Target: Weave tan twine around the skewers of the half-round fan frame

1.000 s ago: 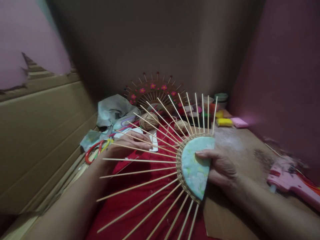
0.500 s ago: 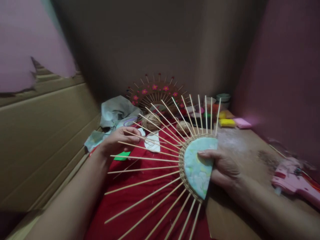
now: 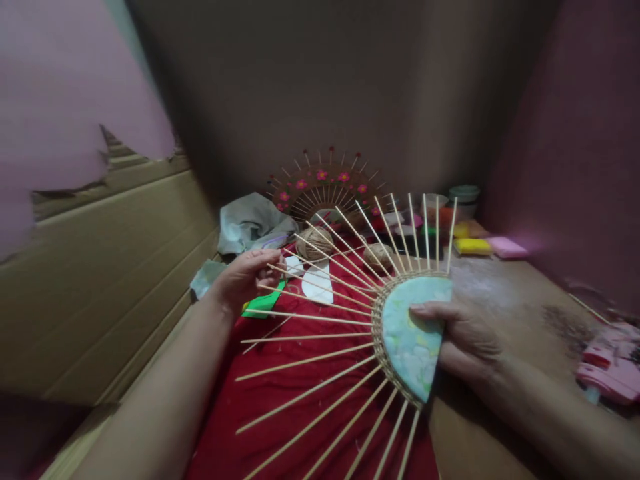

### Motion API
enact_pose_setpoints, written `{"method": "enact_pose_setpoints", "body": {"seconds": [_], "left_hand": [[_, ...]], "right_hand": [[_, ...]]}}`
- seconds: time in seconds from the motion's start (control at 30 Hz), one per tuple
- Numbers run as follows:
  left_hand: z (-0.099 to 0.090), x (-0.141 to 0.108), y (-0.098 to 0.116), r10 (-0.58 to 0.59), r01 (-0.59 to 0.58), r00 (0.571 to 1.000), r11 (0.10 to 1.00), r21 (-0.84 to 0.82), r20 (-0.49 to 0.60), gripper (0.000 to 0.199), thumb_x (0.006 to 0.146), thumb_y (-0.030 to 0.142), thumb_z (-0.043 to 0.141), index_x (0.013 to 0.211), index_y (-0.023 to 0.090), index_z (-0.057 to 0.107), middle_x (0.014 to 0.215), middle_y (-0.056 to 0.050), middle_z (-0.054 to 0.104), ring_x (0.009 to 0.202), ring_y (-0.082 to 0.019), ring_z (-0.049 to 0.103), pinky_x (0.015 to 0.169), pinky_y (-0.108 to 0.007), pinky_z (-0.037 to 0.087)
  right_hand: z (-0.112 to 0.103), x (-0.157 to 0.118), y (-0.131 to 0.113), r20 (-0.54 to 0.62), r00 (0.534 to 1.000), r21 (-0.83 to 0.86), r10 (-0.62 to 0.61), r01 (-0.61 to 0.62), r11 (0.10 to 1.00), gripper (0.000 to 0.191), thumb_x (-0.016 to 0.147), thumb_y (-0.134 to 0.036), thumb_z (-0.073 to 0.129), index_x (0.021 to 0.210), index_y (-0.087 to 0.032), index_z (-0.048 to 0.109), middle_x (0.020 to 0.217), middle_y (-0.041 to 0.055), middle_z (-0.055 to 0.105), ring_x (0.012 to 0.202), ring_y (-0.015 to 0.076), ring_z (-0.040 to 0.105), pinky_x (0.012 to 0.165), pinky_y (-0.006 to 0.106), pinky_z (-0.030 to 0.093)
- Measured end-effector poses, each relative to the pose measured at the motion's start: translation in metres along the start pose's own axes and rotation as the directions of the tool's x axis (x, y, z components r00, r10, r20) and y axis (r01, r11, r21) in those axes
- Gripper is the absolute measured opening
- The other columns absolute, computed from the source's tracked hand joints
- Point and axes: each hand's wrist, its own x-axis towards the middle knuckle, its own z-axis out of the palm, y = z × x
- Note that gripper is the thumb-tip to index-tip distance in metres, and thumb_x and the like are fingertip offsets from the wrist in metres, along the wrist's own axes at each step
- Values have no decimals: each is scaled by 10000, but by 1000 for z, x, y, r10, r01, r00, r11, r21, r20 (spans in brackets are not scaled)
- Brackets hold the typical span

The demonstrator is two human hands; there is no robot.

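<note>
A half-round piece covered in pale green patterned cloth [image 3: 413,340] has twine woven round its curved edge, and several thin wooden sticks [image 3: 307,360] fan out from it. My right hand [image 3: 463,340] grips the cloth piece, thumb on top and the other fingers hidden behind. My left hand [image 3: 255,270] is at the upper left sticks, its fingers pinched together near the stick tips; what they hold is too small to make out. Behind the sticks lie a ball of twine [image 3: 313,244] and a smaller ball [image 3: 379,256].
A finished fan with pink flowers [image 3: 323,177] stands at the back. A pink glue gun [image 3: 610,370] lies at the right. Yellow [image 3: 473,247] and pink packets [image 3: 507,247] sit at the back right, grey cloth [image 3: 253,223] behind my left hand. Cardboard [image 3: 115,287] borders the left.
The whole view has shifted, so most things appear further right. My left hand has moved slightly along the stick tips, showing more of the green piece beneath. My right hand keeps its grip.
</note>
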Motion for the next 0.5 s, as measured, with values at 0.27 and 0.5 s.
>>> {"method": "enact_pose_setpoints", "body": {"seconds": [0.27,0.5], "left_hand": [[-10,-3,5,159,-159,987,987,19,-29,119,689,138,659,710,109,545,580,20,487,371,7,333,365,-122,245],[-14,-1,2,127,-121,990,988,92,-65,162,669,125,662,805,132,574,500,55,430,376,-15,346,365,-130,250]], "right_hand": [[1,2,0,-44,999,59,7,-5,998,364,583,50,530,866,-154,631,618,37,667,777,237,638,865,429,445],[-1,3,-1,-42,999,34,-29,30,999,375,599,31,540,907,-164,628,628,34,673,730,234,644,834,429,463]]}}
